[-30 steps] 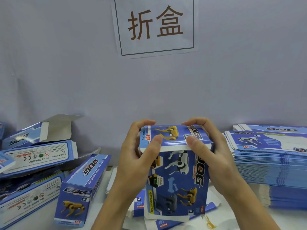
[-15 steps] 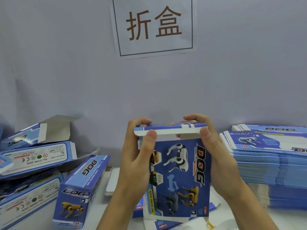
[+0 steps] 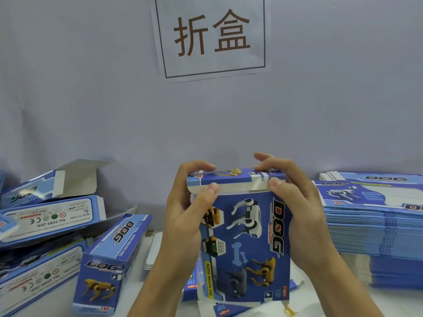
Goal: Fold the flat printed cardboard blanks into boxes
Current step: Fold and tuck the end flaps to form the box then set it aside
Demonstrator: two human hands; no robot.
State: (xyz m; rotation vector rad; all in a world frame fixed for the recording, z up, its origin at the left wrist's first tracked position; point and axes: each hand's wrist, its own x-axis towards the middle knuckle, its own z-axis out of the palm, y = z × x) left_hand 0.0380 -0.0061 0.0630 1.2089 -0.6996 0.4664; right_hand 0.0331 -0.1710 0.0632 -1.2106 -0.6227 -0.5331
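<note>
We have the fingers [image 3: 198, 167] of our left hand [image 3: 183, 216] curled over the back edge of the top flap of the blue printed cardboard box [image 3: 246, 245] with robot dogs and the word DOG on its face, and the thumb presses the flap's front edge, so this hand grips the box at its upper left corner. Our right hand [image 3: 299, 216] grips the upper right corner in the same way: its thumb pinches the front of the flap, its fingers [image 3: 266, 161] curl above the top, one fingertip resting on the flap and another raised just clear of it. The box stands upright between both hands, above the white bench [image 3: 57, 300], its top flap folded over nearly level with a pale strip showing along the fold. Loose blue printed pieces lie under it. On the right sits a tall stack of flat blue printed cardboard blanks [image 3: 375, 227], well apart from the hands. On the left a folded blue box with a yellow dog on its end [image 3: 109, 266] lies on the bench, with a heap of more folded blue boxes [image 3: 43, 220] beside it, one with its flap open. A small white flat object [image 3: 155, 250] lies behind our left wrist. On the grey wall [image 3: 91, 99] hangs a white paper sign with two brown characters [image 3: 211, 35].
</note>
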